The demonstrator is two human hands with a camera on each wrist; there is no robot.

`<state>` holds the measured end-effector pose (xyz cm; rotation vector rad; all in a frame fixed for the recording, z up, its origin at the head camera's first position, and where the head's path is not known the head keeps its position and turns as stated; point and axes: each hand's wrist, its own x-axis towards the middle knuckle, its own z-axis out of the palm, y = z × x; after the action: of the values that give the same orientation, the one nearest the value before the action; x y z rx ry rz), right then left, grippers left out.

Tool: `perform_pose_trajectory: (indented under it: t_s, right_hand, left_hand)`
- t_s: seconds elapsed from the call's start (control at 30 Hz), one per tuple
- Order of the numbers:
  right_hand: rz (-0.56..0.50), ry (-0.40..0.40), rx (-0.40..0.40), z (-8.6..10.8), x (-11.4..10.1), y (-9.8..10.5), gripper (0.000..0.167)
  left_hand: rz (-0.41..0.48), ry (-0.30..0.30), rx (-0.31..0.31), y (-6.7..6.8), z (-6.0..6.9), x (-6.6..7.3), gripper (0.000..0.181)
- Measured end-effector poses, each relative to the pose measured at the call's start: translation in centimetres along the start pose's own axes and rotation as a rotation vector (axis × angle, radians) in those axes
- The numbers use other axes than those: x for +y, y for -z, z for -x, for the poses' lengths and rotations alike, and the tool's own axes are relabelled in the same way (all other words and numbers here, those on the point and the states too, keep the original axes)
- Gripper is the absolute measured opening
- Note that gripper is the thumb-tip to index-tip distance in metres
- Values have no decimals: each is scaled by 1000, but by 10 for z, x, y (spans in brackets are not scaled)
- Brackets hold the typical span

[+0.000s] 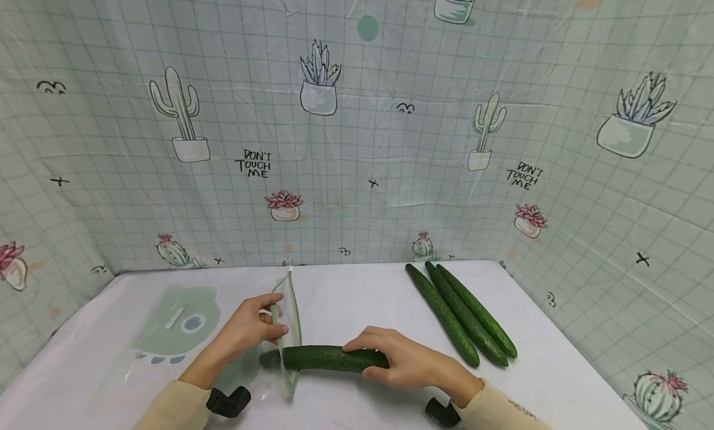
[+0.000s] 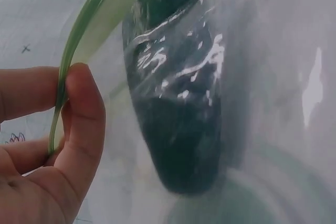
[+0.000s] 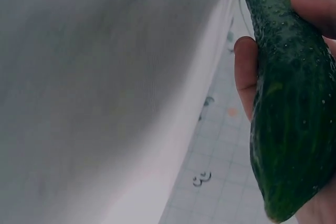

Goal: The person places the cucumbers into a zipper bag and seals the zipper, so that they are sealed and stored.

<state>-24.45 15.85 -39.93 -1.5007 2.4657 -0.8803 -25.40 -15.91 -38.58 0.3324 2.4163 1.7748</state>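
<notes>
My right hand grips a dark green cucumber near its right end, thumb on one side and fingers on the other. The cucumber's left end lies inside the mouth of a clear plastic bag with a green rim. My left hand pinches that rim, holding the mouth apart. In the left wrist view, the cucumber's tip shows through the shiny plastic, and thumb and fingers pinch the green edge. In the right wrist view, the cucumber's free end points toward the camera.
Three more cucumbers lie side by side at the right of the white table. The bag, printed with a green cartoon figure, spreads over the left side. A patterned curtain hangs behind the table and along its sides.
</notes>
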Motion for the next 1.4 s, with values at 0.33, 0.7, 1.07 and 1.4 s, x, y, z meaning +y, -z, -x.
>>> perform_pose_trajectory:
  t_s: [0.33, 0.7, 1.07, 1.4]
  right_hand:
    - [-18, 18, -33, -37, -6, -12, 44]
    - [11, 42, -48, -76, -12, -24, 43]
    - [83, -15, -156, -82, -13, -26, 45]
    - [222, -67, -144, -68, -7, -18, 46]
  left_hand:
    - [56, 76, 96, -4, 1, 1, 72]
    - [79, 74, 165, -5, -1, 0, 74]
    - [67, 91, 136, -3, 1, -1, 70]
    - [86, 85, 124, -2, 0, -2, 70]
